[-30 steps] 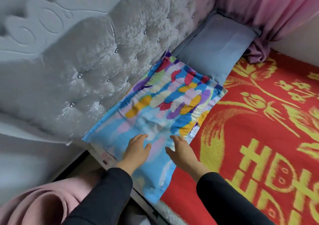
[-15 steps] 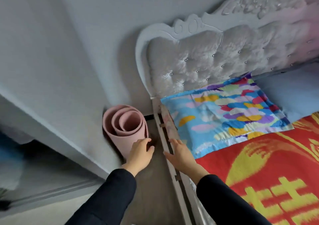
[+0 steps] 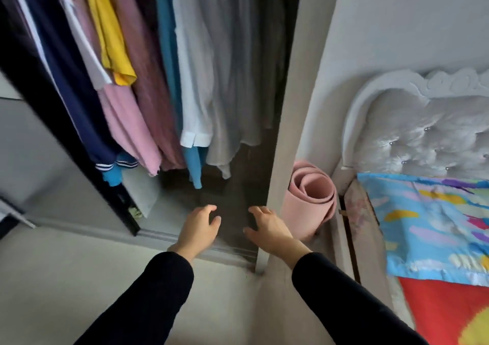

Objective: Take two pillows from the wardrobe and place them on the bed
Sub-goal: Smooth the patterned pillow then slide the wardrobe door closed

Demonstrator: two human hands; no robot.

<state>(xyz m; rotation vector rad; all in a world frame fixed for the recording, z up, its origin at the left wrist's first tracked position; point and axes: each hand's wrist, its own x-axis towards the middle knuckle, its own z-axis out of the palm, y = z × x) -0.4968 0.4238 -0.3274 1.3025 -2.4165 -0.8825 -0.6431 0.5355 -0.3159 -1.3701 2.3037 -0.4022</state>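
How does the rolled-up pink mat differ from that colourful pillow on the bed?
The pink mat is one plain colour; the pillow is blue with many-coloured patches. The mat is rolled into a tube and stands on end on the floor beside the bed, while the pillow lies flat on the bed against the headboard. Both look soft, and neither is touched by a hand.

Clothes: hanging garments in navy, yellow, pink, teal and white.
Mat: rolled pink foam mat, upright on the floor beside the grey tufted headboard.
Floor: pale grey floor.
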